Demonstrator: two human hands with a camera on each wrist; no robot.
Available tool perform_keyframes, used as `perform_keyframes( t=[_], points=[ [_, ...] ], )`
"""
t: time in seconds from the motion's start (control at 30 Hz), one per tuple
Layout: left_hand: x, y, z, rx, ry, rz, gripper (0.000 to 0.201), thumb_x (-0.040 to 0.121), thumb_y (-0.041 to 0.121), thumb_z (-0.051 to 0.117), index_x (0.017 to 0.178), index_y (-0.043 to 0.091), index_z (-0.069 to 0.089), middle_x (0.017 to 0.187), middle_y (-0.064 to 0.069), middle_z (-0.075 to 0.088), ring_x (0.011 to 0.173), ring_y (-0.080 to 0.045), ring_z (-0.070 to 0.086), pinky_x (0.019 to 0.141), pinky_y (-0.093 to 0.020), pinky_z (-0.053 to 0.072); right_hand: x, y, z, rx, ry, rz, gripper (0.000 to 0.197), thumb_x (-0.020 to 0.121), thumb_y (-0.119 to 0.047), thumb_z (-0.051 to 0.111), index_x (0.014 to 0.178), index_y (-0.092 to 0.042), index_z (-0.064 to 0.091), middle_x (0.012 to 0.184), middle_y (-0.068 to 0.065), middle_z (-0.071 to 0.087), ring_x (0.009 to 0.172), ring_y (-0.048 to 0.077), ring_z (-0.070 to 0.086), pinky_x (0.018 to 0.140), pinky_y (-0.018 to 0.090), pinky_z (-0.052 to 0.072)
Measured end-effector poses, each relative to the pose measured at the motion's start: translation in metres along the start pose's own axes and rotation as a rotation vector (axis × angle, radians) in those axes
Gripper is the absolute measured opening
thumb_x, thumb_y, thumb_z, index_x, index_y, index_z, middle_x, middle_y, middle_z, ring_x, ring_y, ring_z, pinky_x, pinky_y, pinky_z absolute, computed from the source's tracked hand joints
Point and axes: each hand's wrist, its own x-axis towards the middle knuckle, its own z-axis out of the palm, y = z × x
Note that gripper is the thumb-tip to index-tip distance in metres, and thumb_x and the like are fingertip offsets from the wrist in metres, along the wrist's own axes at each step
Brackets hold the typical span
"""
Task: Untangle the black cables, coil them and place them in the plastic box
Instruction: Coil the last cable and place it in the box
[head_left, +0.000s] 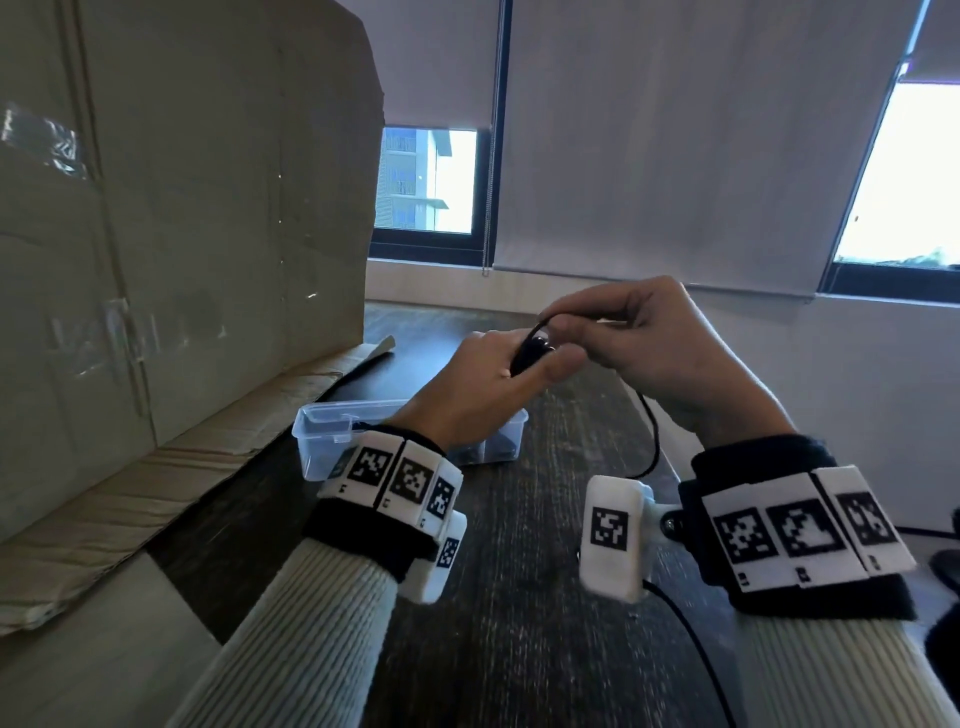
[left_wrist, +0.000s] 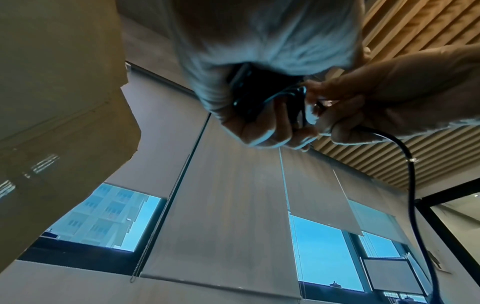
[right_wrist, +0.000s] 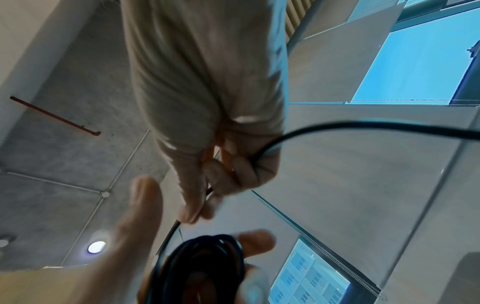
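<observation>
Your left hand (head_left: 483, 384) grips the coiled black cable (head_left: 527, 353) above the plastic box (head_left: 317, 426); your right hand (head_left: 649, 343) pinches its tail, which hangs straight down.

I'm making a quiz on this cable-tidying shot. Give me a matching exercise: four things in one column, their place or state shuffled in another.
Things:
1. coil of black cable
2. loose cable end
3. plastic box
4. cardboard box

Places or states:
A. stands at the left
B. held in the left hand
C. hangs below the right hand
D. on the dark table, behind the left wrist

Pairs: 1-B, 2-C, 3-D, 4-A
</observation>
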Motion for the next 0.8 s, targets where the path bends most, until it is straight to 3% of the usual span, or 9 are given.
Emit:
perform_keyframes(
  t=[0.07,0.17,0.27,0.37,0.47,0.6,0.7,0.73,0.8],
  points=[
    [0.001,-0.005,0.000,-0.030,0.007,0.014,0.058,0.085,0.057,0.052,0.073,0.002,0.064,0.064,-0.011,0.064,0.055,-0.006,0.052,0.057,-0.028,0.042,0.004,0.007,-0.003,-0.014,0.164,0.037,0.010,0.071,-0.014,0.083,0.078,-0.016,0.076,0.078,-0.004,0.073,0.066,-0.001,0.063,0.068,0.019,0.046],
    [0.001,-0.006,-0.007,-0.241,0.078,-0.053,0.036,0.095,0.033,0.054,0.082,0.003,0.069,0.063,-0.006,0.064,0.050,-0.009,0.049,0.049,-0.019,0.039,0.005,0.018,-0.015,0.003,0.332,0.110,0.016,0.062,-0.022,0.089,0.068,-0.021,0.074,0.065,-0.012,0.068,0.054,-0.005,0.055,0.064,0.021,0.041],
    [0.004,0.000,-0.012,-0.444,0.181,-0.117,0.032,0.099,0.028,0.047,0.092,0.004,0.067,0.073,-0.008,0.071,0.050,-0.021,0.057,0.042,-0.024,0.042,0.000,0.023,-0.024,0.159,0.328,0.199,0.022,0.056,-0.022,0.087,0.073,-0.015,0.075,0.056,-0.009,0.064,0.045,0.004,0.044,0.053,0.020,0.039],
    [0.009,0.011,-0.009,-0.578,0.268,-0.192,0.032,0.100,0.029,0.044,0.104,0.004,0.063,0.098,-0.011,0.074,0.068,-0.029,0.072,0.055,-0.033,0.059,0.000,0.025,-0.021,0.234,0.276,0.218,0.027,0.053,-0.024,0.085,0.076,-0.011,0.076,0.053,-0.006,0.064,0.043,0.007,0.041,0.047,0.018,0.038],
    [0.012,0.012,-0.007,-0.703,0.383,-0.243,0.033,0.100,0.030,0.042,0.104,0.005,0.064,0.108,-0.012,0.070,0.086,-0.028,0.073,0.075,-0.042,0.060,0.000,0.026,-0.011,0.252,0.165,0.270,0.015,0.064,-0.015,0.081,0.078,-0.011,0.076,0.058,-0.001,0.067,0.045,0.008,0.048,0.047,0.016,0.044],
    [0.014,0.009,-0.015,-0.872,0.463,-0.255,0.039,0.102,0.032,0.035,0.104,0.002,0.060,0.096,-0.011,0.072,0.088,-0.026,0.072,0.085,-0.043,0.057,0.000,0.029,0.007,0.236,-0.073,0.359,0.015,0.080,-0.007,0.072,0.090,-0.017,0.076,0.060,0.001,0.068,0.049,0.010,0.045,0.047,0.016,0.043],
    [0.013,0.008,-0.020,-1.071,0.510,-0.259,0.034,0.102,0.036,0.034,0.092,0.013,0.057,0.074,0.000,0.060,0.068,-0.017,0.069,0.070,-0.047,0.060,-0.002,0.028,0.013,0.099,-0.297,0.381,0.018,0.088,-0.013,0.066,0.102,-0.021,0.074,0.065,-0.001,0.070,0.047,0.005,0.047,0.047,0.013,0.040],
    [0.013,0.006,-0.021,-1.112,0.539,-0.266,0.032,0.102,0.037,0.035,0.091,0.015,0.056,0.070,0.002,0.056,0.059,-0.011,0.063,0.060,-0.041,0.060,-0.003,0.028,0.013,0.040,-0.390,0.374,0.020,0.089,-0.014,0.065,0.106,-0.021,0.073,0.063,-0.003,0.067,0.046,0.002,0.047,0.046,0.012,0.039],
    [0.015,0.002,-0.023,-1.049,0.608,-0.283,0.024,0.102,0.036,0.037,0.092,0.019,0.052,0.065,0.006,0.050,0.048,-0.005,0.046,0.044,-0.023,0.046,-0.004,0.028,0.013,-0.055,-0.527,0.375,0.023,0.091,-0.015,0.063,0.110,-0.023,0.073,0.057,-0.006,0.059,0.047,0.004,0.041,0.047,0.014,0.036]
  ],
)
